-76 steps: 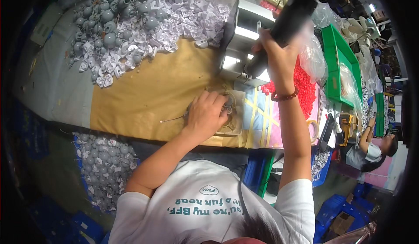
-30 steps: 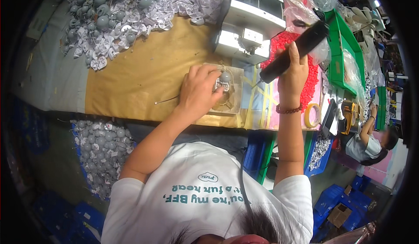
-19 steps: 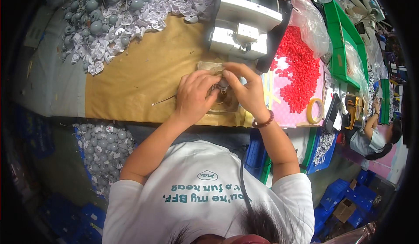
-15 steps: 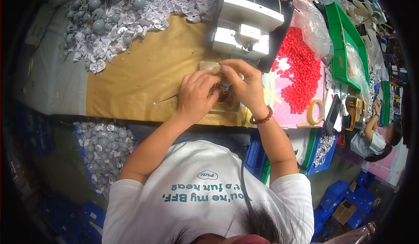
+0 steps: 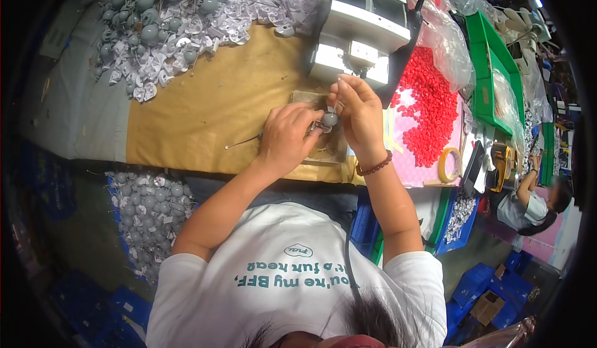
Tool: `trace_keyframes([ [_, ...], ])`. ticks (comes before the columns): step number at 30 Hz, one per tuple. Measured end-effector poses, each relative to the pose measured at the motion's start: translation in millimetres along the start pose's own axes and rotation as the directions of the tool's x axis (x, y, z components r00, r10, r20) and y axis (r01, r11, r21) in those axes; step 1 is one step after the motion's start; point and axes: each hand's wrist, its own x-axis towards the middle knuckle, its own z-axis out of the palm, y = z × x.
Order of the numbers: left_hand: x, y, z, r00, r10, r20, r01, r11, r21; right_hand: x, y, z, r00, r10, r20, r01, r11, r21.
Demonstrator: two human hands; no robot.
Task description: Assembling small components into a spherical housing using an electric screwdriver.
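Both your hands meet over a small clear tray (image 5: 323,146) on the brown paper of the desk (image 5: 205,108), just in front of the grey machine (image 5: 364,31). Your left hand (image 5: 287,138) is curled nearly shut, fingertips pinching a small grey ball part (image 5: 329,119) from the left. Your right hand (image 5: 359,116) closes on the same part from the other side, thumb and forefinger raised above it; whether they also pinch something thin there is too small to tell. The part looks light, hard and smooth, so it may roll or slip out of a loose pinch. Hold it across its round body, not by any thin tab. A heap of similar grey parts (image 5: 161,24) lies well apart at the far left, and red beads (image 5: 429,108) lie to your right.
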Motion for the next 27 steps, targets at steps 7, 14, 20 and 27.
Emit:
trace_keyframes([
  [7, 3.6, 2.8, -56.9, 0.92, -0.352, 0.172, 0.363, 0.604, -0.709, -1.8, -34.7, -30.4, 1.0, -0.022, 0.008, 0.023, 0.988, -0.153],
  [14, 99.5, -63.4, -131.1, 0.553, -0.658, 0.511, 0.706, 0.045, -0.706, 0.3, -65.7, -101.7, 0.994, -0.049, -0.101, 0.047, 0.999, -0.021],
  [20, 292.1, -140.8, -189.0, 0.875, -0.382, -0.298, 0.275, 0.898, -0.343, 19.3, -80.7, -102.4, 0.99, -0.112, -0.084, 0.101, 0.988, -0.121],
  [27, 229.6, -155.6, -130.1, 0.952, 0.298, -0.076, -0.255, 0.902, 0.347, 18.7, -76.9, -136.3, 0.882, -0.451, 0.134, 0.296, 0.311, -0.903],
])
